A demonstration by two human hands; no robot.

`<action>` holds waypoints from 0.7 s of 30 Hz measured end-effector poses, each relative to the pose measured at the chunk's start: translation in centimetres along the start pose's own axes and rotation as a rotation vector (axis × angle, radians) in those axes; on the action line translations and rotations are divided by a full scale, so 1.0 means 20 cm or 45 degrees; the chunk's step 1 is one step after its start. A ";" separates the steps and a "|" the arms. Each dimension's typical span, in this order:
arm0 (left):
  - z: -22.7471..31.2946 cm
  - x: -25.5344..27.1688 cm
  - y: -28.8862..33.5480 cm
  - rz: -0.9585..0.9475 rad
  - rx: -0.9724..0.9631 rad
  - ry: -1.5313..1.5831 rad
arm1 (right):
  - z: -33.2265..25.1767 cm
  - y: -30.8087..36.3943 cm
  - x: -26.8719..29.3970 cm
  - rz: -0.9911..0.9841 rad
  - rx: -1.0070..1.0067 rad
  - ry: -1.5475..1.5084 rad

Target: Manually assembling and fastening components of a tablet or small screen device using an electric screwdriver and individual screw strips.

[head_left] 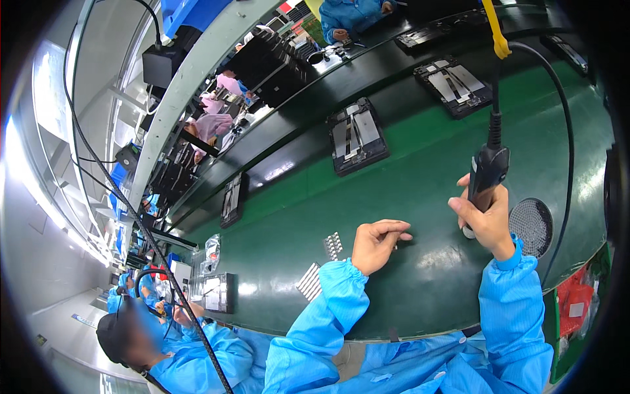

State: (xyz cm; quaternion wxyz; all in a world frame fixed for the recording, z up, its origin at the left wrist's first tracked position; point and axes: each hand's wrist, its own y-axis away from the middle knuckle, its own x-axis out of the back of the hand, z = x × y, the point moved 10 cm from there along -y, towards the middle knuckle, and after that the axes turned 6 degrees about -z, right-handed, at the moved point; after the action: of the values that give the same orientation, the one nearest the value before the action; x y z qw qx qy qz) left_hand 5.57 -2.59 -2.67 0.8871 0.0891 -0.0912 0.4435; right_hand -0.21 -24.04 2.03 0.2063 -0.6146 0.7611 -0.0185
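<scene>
My right hand (487,213) is wrapped round a black electric screwdriver (490,167), held upright at the right of the green bench (282,253). A black cable runs up from the tool's top. To its left, my left hand (380,246) hovers over the bench with thumb and fingers drawn together. What sits in that pinch, if anything, is too small to make out. Beside my left wrist lie a patch of small pale pieces (333,245) and a sheet of light strips (309,282). A round dark perforated plate (530,226) lies by my right wrist.
Opened tablet-like devices in black frames (357,136), (453,87) stand along the far side. A yellow strap (497,33) hangs above the screwdriver. A clear plastic bag (210,253) is at the left. One co-worker (177,341) sits left; another person (354,20) works opposite.
</scene>
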 end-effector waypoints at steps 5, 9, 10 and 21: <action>-0.02 0.00 -0.11 0.043 0.045 0.301 | -0.01 0.02 -0.04 -0.064 -0.012 0.023; 0.07 -0.05 -0.28 0.019 -0.055 0.105 | 0.00 0.01 -0.03 -0.110 -0.012 0.082; 0.07 -0.03 -0.32 -0.010 -0.168 -0.019 | -0.03 0.00 -0.07 -0.170 -0.013 0.073; 0.30 -0.42 -1.15 -0.012 -0.621 -1.208 | -0.09 0.04 -0.11 -0.368 0.302 0.002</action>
State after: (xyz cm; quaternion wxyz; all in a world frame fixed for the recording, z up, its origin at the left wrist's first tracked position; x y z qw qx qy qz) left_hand 18.62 -24.09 -0.60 0.7453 0.0715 -0.5823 0.3166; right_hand -1.19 -22.14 4.20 0.2719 -0.6890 0.6575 -0.1379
